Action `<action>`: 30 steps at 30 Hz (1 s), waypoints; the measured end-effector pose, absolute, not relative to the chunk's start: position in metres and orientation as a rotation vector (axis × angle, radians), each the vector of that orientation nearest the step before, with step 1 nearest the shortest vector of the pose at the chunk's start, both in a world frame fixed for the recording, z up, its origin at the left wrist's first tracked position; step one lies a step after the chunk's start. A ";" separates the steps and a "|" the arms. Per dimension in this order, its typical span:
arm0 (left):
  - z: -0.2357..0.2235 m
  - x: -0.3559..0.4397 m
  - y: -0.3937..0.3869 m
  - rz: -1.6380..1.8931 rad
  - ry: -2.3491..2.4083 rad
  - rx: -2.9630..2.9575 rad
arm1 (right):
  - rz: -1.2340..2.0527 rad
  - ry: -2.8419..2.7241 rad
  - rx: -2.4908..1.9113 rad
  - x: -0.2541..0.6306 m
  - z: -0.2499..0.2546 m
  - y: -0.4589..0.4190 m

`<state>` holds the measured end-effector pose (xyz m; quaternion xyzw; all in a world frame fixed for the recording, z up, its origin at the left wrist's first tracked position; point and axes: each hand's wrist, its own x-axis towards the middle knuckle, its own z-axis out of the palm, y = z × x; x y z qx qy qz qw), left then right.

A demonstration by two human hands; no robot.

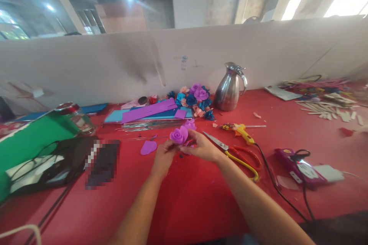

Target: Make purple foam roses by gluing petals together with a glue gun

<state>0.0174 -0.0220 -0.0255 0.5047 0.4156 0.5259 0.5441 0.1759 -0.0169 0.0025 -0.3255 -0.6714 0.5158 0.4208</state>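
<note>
A purple paper rose (pixel 178 135) is held up at the middle of the red table. My left hand (pixel 166 156) is closed around its base from below. At its right side, my right hand (pixel 202 146) pinches the edge of the outer petals with thumb and fingers. Behind the rose lie more purple petals (pixel 189 124), and one loose purple petal (pixel 148 147) rests to the left of my left hand. Scissors (pixel 230 150) with red and yellow handles lie right of my right hand, blades apart. Beyond them is a yellow glue gun (pixel 245 134) with a black cord.
Paper flowers (pixel 198 97) and a steel jug (pixel 229 88) stand at the back. Purple strips (pixel 149 110) lie on blue sheets, with thin wires (pixel 143 125) in front. A glass jar (pixel 76 118) and dark bag (pixel 66 160) are left; a purple box (pixel 299 166) and wooden sticks (pixel 319 109) right.
</note>
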 end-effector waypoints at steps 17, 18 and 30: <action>-0.023 0.021 -0.023 1.176 0.922 1.297 | 0.983 -1.682 -0.992 0.170 -0.003 -0.015; -0.023 0.022 -0.023 1.177 0.917 1.293 | 0.960 -1.690 -1.011 0.170 -0.003 -0.015; -0.017 0.019 -0.024 1.271 1.012 1.274 | 1.135 -1.621 -0.914 0.168 0.000 -0.018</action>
